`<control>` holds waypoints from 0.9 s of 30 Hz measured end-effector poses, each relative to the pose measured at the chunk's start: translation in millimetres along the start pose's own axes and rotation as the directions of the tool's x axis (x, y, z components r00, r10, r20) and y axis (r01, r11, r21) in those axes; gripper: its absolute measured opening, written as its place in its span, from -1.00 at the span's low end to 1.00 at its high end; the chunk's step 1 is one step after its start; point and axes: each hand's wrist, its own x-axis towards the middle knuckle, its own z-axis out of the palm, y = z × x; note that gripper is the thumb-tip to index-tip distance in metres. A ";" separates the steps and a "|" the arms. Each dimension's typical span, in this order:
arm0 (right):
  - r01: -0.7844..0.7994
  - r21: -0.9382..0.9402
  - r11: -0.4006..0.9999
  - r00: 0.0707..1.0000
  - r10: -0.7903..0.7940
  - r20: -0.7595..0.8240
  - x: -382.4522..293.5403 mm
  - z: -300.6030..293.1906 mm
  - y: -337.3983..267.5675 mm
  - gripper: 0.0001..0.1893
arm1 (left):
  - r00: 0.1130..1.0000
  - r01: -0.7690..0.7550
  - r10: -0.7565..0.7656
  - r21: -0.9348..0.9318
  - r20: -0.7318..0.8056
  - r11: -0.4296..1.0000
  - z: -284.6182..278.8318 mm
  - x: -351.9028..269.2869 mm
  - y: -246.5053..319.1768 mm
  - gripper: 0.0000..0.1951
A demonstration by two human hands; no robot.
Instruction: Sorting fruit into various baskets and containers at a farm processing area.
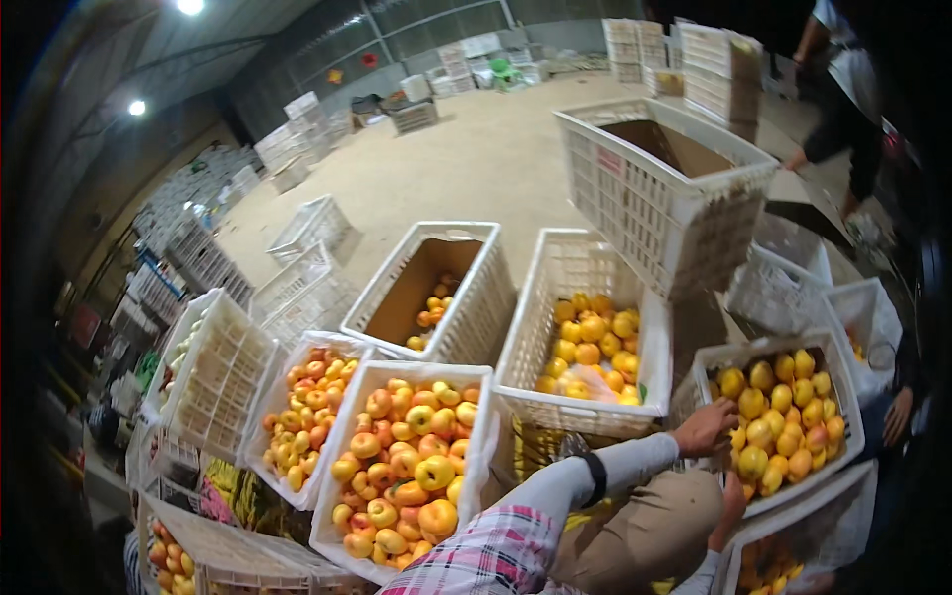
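My left hand [704, 429], its grey sleeve banded in black, reaches over the left rim of a white plastic crate [844, 357]. Its fingertips are at the yellow-orange peaches [777, 424] that fill this crate; whether they grip one is hard to make out. Lower down, my right hand [730, 506] is by the crate's near left corner, partly hidden behind my knee [647, 513]. What its fingers hold does not show. Left of my legs stands a lined crate [483, 387] heaped with yellow-red flat peaches [409, 472].
Ahead is a crate [654, 372] part-filled with yellow peaches; a tall crate [639, 201] rises behind it. A cardboard-lined crate [431, 297] holds a few fruits. At far right, another person's hand [898, 416] hangs near a lined crate [866, 312]. Someone walks [848, 97] at upper right.
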 end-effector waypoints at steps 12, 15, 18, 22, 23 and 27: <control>-0.023 0.099 0.995 1.000 0.022 0.012 5.2 -3.6 -11.9 -0.76 | 0.797 0.567 -0.501 0.133 -0.337 0.813 -119.0 -158.5 -51.1 -0.69; -0.066 0.071 0.995 0.994 0.072 -0.084 -1.3 -8.5 -26.8 -0.71 | 0.622 0.779 -0.764 0.038 -0.175 0.626 -128.7 -167.3 -78.0 -0.68; -0.105 0.118 0.987 0.980 0.123 -0.156 -1.1 -9.2 -38.0 -0.69 | 0.626 0.776 -0.774 0.165 -0.096 0.608 -137.7 -155.0 -88.6 -0.71; -0.105 -0.065 0.992 0.988 0.096 -0.124 0.5 -13.6 -44.9 -0.71 | 0.774 0.609 -0.592 0.517 -0.223 0.601 -131.2 -137.8 -68.6 -0.73; -0.103 -0.080 0.991 0.984 0.090 -0.152 1.5 -15.5 -46.5 -0.69 | 0.724 0.670 -0.619 0.523 -0.304 0.527 -129.0 -134.7 -63.9 -0.69; -0.093 -0.106 0.990 0.986 0.077 -0.146 4.0 -22.2 -51.0 -0.68 | 0.747 0.656 -0.562 0.533 -0.356 0.534 -125.4 -128.5 -60.6 -0.62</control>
